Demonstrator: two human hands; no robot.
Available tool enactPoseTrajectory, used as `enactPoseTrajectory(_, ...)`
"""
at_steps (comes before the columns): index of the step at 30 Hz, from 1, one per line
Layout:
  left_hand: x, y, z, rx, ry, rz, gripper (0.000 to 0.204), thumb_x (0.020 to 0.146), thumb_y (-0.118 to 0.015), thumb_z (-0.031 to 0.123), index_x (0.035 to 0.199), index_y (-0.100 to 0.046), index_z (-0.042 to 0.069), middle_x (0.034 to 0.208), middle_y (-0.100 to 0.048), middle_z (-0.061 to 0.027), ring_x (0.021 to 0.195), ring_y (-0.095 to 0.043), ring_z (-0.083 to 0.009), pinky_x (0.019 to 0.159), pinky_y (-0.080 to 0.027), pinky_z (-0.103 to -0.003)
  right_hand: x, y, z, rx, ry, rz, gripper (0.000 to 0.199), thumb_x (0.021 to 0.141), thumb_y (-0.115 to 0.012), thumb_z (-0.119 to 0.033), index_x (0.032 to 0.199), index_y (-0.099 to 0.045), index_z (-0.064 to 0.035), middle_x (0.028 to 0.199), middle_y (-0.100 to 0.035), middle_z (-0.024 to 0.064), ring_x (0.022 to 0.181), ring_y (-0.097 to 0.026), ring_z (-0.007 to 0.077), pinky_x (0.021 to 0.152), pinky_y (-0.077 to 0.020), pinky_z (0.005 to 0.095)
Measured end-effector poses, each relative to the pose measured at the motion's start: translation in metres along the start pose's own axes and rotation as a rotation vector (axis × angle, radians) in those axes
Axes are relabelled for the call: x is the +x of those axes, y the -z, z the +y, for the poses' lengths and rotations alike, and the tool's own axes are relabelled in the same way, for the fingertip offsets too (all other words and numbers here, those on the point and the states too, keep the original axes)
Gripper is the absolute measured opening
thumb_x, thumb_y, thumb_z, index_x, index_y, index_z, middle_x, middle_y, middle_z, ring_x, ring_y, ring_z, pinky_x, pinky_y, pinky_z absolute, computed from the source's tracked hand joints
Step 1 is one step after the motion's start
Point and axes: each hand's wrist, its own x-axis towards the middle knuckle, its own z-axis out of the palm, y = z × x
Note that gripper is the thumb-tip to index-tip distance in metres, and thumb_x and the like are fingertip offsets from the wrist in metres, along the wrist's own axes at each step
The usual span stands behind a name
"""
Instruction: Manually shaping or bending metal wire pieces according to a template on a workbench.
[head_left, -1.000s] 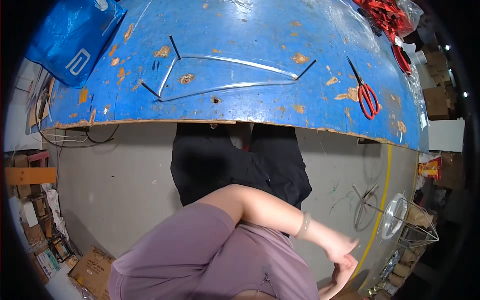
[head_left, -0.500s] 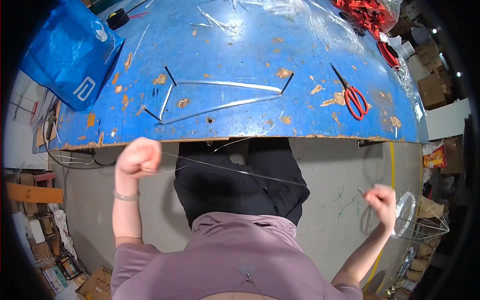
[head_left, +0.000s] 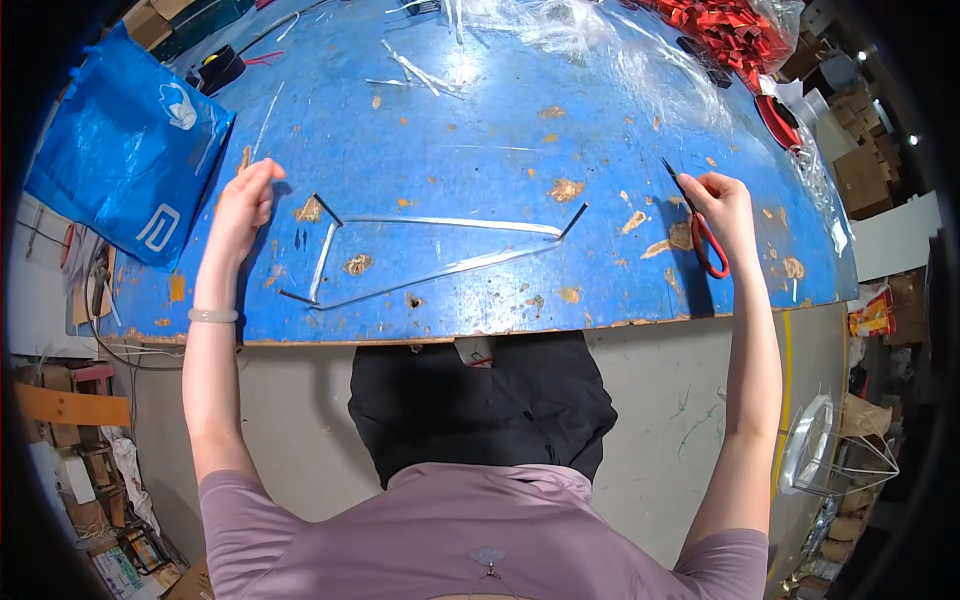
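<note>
My left hand (head_left: 243, 205) is up at the left of the blue, chipped table (head_left: 480, 120), fingers pinched together. My right hand (head_left: 722, 205) is closed at the table's right, lying over red-handled scissors (head_left: 712, 255) whose black tips poke out past my fingers. A thin clear strand (head_left: 490, 148) shows faintly across the table between the two hands; both seem to pinch its ends. Silvery strips with black ends (head_left: 440, 225) lie between my hands in a long pointed outline.
A blue bag (head_left: 130, 160) hangs over the table's left corner, with a black tape roll (head_left: 215, 70) behind it. Red pieces in clear plastic (head_left: 720, 25) lie at the back right. A wire frame (head_left: 840, 460) and boxes stand on the floor to the right.
Both hands have risen from below the table edge onto the tabletop, spread wide. The right hand, low by my side a second ago, now lies on the scissors.
</note>
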Motion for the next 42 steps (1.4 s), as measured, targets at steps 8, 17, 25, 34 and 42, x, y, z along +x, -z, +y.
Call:
enactPoseTrajectory(8,0.005,-0.048,-0.013,1.241,-0.518,-0.055,0.02,0.082,-0.055,0.019,0.096,-0.062,0.007,0.062,-0.044,-0.0021,0.062,-0.047,-0.0126,0.059,-0.038,-0.025,-0.057,0.044,0.089,-0.365,-0.233,0.129,0.042,0.071,-0.067,-0.032,0.056,-0.051,0.0041,0.044,-0.04,0.0094,0.044,-0.035,0.0097,0.042,-0.0305,0.0294)
enactPoseTrajectory(17,-0.024,-0.073,0.043,0.83,-0.544,-0.026,0.026,0.08,-0.058,0.014,0.104,-0.06,0.007,0.072,-0.049,-0.0005,0.068,-0.047,-0.0118,0.06,-0.035,-0.02,-0.259,0.09,0.134,-0.149,-0.501,0.053,0.038,0.078,-0.063,-0.027,0.055,-0.049,-0.0011,0.049,-0.035,-0.0048,0.049,-0.029,0.0047,0.045,-0.0216,0.0229)
enactPoseTrajectory(25,-0.075,-0.191,0.028,0.845,-1.073,-0.458,0.03,0.081,-0.054,0.02,0.102,-0.055,-0.001,0.093,-0.054,-0.0191,0.087,-0.053,-0.0303,0.078,-0.042,-0.035,-0.432,0.083,0.132,0.156,-0.916,0.21,0.031,0.081,-0.06,-0.026,0.058,-0.052,-0.0077,0.047,-0.034,-0.0071,0.041,-0.025,0.0024,0.039,-0.0166,0.0201)
enactPoseTrajectory(34,-0.07,-0.262,-0.016,1.129,-0.782,-0.22,0.072,0.079,-0.053,0.036,0.125,-0.025,-0.011,0.12,-0.04,-0.0266,0.11,-0.04,-0.0395,0.094,-0.031,-0.042,-0.464,0.07,0.151,0.303,-0.972,0.193,0.03,0.081,-0.06,-0.026,0.058,-0.053,-0.0084,0.045,-0.036,-0.0066,0.039,-0.026,0.0021,0.038,-0.0175,0.019)
enactPoseTrajectory(42,-0.102,-0.286,-0.015,1.373,-0.85,-0.191,0.015,0.079,-0.055,0.018,0.078,-0.065,0.007,0.08,-0.06,-0.0094,0.07,-0.055,-0.0203,0.058,-0.043,-0.031,-0.49,0.097,0.14,0.239,-1.055,0.091,0.03,0.08,-0.061,-0.026,0.057,-0.053,-0.0078,0.044,-0.034,-0.0068,0.039,-0.026,0.0025,0.038,-0.0177,0.0189)
